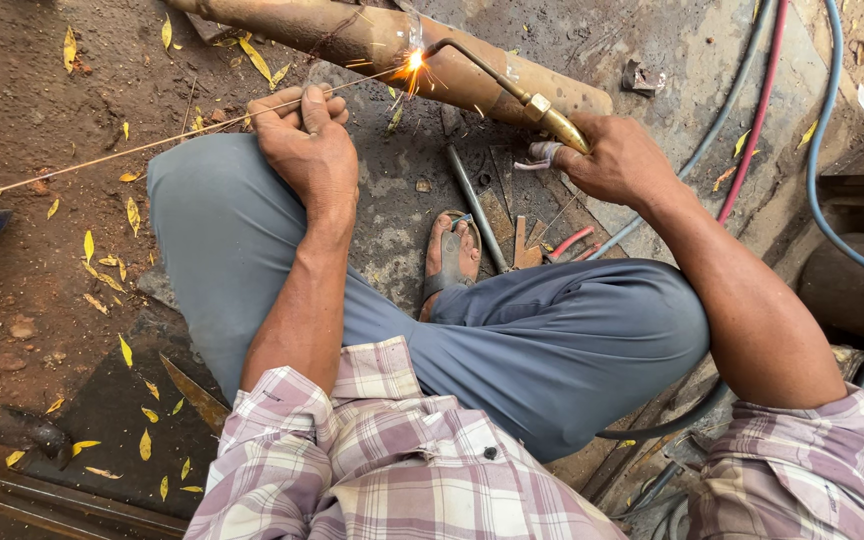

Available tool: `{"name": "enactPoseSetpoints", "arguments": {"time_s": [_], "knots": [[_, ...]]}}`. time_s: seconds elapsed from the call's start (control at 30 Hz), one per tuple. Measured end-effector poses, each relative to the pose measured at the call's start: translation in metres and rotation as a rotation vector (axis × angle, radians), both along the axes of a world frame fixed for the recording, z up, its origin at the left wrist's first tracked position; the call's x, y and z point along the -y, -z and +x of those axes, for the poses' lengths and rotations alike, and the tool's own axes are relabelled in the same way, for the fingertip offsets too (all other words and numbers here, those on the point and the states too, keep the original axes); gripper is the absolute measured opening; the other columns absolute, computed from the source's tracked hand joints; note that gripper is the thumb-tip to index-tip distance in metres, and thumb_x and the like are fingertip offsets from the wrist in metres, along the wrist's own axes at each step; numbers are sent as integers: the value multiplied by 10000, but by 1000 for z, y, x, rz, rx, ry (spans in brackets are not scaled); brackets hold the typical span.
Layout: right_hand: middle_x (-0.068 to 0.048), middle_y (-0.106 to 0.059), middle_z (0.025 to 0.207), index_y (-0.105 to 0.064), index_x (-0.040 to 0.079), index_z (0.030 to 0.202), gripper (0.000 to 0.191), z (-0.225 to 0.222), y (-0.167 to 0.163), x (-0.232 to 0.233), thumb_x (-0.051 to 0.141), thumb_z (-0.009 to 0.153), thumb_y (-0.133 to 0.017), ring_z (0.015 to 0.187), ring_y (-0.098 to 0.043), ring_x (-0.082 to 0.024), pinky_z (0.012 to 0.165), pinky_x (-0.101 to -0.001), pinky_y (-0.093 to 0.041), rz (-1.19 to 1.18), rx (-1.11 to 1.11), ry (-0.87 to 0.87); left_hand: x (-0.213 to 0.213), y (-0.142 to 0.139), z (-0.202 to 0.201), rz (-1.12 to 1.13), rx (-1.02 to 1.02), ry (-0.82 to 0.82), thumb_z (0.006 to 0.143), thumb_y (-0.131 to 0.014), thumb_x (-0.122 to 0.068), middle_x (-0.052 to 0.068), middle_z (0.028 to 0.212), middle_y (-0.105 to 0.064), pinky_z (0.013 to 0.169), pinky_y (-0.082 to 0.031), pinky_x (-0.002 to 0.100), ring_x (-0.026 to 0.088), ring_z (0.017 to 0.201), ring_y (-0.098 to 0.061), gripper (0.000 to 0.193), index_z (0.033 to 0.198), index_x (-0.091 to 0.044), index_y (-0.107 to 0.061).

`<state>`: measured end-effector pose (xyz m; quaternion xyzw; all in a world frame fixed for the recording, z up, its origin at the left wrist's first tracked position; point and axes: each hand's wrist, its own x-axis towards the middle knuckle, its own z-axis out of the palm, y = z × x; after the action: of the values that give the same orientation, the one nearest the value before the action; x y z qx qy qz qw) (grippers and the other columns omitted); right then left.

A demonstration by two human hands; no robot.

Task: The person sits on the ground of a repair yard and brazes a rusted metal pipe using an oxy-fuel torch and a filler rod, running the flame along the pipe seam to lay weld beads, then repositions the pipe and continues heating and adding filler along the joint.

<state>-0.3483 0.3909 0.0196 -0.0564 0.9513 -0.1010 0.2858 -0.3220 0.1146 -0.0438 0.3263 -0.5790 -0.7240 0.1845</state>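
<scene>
I see the rusty pipe lying on the ground ahead of my knees, my right hand closed around the torch whose flame sparks against it, and my left hand pinching the rod that reaches the sparks.

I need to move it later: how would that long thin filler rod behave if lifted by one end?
The filler rod is long and very thin, so it would probably sag and whip. It looks light. Its tip by the sparks is likely hot.
</scene>
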Motion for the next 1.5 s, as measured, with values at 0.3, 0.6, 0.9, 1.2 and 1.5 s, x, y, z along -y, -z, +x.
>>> {"name": "enactPoseSetpoints", "arguments": {"time_s": [0.3,0.6,0.9,1.2,1.5], "knots": [[-228,-700,843,-724,108,1166,445,0,2,-2,485,933,-693,828,-692,-413,758,-531,-509,-1,-21,-28,1,1,0,8,-9,0,1009,-628,-47,159,961,-706,696,-696,279,170,824,-767,166,1061,19,-485],[-236,-701,865,-715,106,1176,427,-1,4,0,458,935,-686,857,-681,-437,755,-547,-505,23,-26,-42,1,2,0,36,-7,-16,1004,-630,-43,159,958,-705,681,-691,284,171,810,-765,169,1062,16,-483],[-243,-703,891,-710,122,1212,427,-1,5,-1,440,929,-682,870,-677,-445,770,-553,-508,21,-28,-46,2,3,0,38,-26,2,1007,-629,-36,161,959,-701,691,-698,276,165,819,-769,173,1058,22,-475],[-251,-711,907,-706,104,1223,401,0,5,-2,362,918,-665,891,-691,-440,802,-544,-519,13,-20,-49,0,2,3,25,10,12,1004,-625,-31,169,966,-718,674,-679,273,166,785,-761,169,1048,21,-471],[-252,-707,916,-700,104,1234,407,-1,3,1,365,922,-676,894,-680,-453,793,-548,-516,8,-35,-76,0,5,2,38,-9,-7,1003,-628,-27,173,984,-702,689,-690,278,172,811,-766,172,1055,23,-473]]}}
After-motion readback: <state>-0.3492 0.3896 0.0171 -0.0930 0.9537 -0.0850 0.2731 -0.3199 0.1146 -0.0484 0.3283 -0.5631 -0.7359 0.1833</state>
